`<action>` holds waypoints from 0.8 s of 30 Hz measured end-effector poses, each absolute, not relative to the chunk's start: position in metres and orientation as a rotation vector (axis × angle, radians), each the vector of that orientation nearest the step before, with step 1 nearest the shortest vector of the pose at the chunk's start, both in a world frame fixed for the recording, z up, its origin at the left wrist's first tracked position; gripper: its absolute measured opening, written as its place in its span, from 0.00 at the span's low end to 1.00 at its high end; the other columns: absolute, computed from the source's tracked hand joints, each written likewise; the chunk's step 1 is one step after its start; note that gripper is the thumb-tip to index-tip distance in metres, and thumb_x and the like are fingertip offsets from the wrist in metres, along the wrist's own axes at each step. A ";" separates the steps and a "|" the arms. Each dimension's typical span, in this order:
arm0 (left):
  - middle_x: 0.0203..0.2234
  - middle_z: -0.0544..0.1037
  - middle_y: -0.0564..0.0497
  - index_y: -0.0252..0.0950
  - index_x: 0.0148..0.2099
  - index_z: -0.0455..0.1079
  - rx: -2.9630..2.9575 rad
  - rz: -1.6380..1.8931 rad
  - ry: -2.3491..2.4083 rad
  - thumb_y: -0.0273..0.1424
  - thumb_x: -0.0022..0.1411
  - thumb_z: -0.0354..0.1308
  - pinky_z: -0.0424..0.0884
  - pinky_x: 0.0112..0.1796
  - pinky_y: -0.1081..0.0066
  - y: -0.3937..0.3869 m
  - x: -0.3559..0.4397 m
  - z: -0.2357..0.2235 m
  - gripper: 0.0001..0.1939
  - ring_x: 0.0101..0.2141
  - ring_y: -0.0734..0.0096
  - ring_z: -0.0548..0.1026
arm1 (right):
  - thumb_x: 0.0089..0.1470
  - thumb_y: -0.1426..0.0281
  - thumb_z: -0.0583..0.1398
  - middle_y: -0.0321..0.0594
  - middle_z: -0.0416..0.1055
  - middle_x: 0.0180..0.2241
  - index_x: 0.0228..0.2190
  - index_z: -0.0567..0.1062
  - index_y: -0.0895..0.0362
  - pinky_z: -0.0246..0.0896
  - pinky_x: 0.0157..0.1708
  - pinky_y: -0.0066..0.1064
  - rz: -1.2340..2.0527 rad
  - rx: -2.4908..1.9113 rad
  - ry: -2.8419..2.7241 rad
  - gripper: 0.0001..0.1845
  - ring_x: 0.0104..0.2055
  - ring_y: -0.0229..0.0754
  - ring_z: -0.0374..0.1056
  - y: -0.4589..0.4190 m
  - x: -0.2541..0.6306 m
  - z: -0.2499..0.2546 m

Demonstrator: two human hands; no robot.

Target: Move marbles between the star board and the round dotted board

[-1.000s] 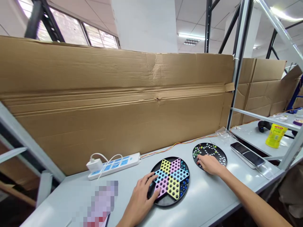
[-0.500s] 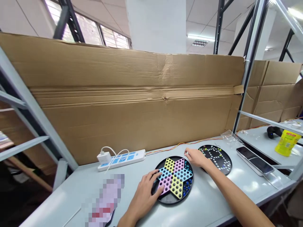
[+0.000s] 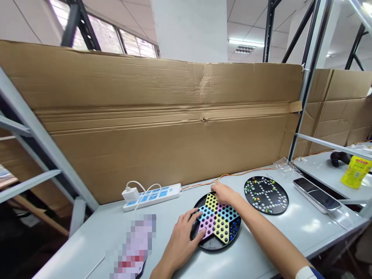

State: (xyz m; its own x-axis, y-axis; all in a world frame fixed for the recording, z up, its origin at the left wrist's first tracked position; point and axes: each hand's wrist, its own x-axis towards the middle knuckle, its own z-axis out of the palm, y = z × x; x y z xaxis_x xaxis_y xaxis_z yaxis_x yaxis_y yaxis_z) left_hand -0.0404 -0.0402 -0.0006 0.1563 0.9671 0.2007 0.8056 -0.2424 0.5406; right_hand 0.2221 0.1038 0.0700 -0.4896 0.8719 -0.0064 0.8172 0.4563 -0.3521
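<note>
Star board [image 3: 216, 223] lies between the hands — left hand [image 3: 181, 242] flat on its near rim; right hand [image 3: 223, 193] pinched at its far point, contents hidden.

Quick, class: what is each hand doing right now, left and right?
Left hand: open, fingers spread on the near-left edge of the star board.
Right hand: over the board's far edge; whether it grips anything cannot be told.

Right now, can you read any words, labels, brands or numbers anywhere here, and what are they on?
No text can be read anywhere.
Yellow bottle: its red label band has print, too small and blurred to read.
Power strip: blue socket panels, no legible marking.
Item at the table's near edge: pixelated, unreadable.
Star-shaped game board, round black board and phone: no lettering visible.
</note>
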 end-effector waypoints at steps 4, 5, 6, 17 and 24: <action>0.79 0.88 0.45 0.55 0.75 0.89 2.149 0.748 1.709 0.50 0.78 0.69 0.83 0.79 0.32 -0.041 -0.040 0.001 0.28 0.75 0.34 0.86 | 0.81 0.75 0.64 0.49 0.88 0.62 0.58 0.88 0.52 0.67 0.49 0.35 0.447 -1.497 -2.503 0.14 0.53 0.50 0.83 0.096 0.220 0.067; 0.79 0.88 0.44 0.55 0.75 0.89 2.150 0.748 1.705 0.50 0.78 0.69 0.83 0.80 0.32 -0.041 -0.039 0.002 0.28 0.76 0.34 0.85 | 0.84 0.73 0.63 0.49 0.88 0.62 0.57 0.87 0.52 0.66 0.50 0.35 0.440 -1.499 -2.495 0.12 0.53 0.51 0.83 0.095 0.220 0.067; 0.79 0.88 0.44 0.54 0.75 0.89 2.147 0.748 1.702 0.50 0.79 0.68 0.83 0.80 0.32 -0.041 -0.039 0.002 0.28 0.76 0.34 0.85 | 0.86 0.71 0.62 0.50 0.88 0.62 0.57 0.87 0.52 0.67 0.51 0.35 0.432 -1.501 -2.486 0.12 0.54 0.51 0.83 0.094 0.220 0.068; 0.79 0.88 0.43 0.54 0.75 0.89 2.126 0.727 1.720 0.53 0.78 0.66 0.81 0.81 0.30 -0.039 -0.045 0.001 0.30 0.77 0.33 0.85 | 0.87 0.60 0.68 0.45 0.86 0.62 0.55 0.87 0.49 0.68 0.57 0.35 0.346 -1.467 -2.424 0.08 0.58 0.52 0.79 0.097 0.204 0.077; 0.79 0.88 0.43 0.55 0.74 0.90 2.140 0.744 1.719 0.54 0.79 0.65 0.81 0.81 0.30 -0.037 -0.046 -0.004 0.30 0.77 0.33 0.85 | 0.88 0.73 0.57 0.61 0.82 0.70 0.67 0.86 0.61 0.67 0.70 0.40 0.171 -1.878 -2.124 0.20 0.71 0.57 0.75 0.103 0.307 0.080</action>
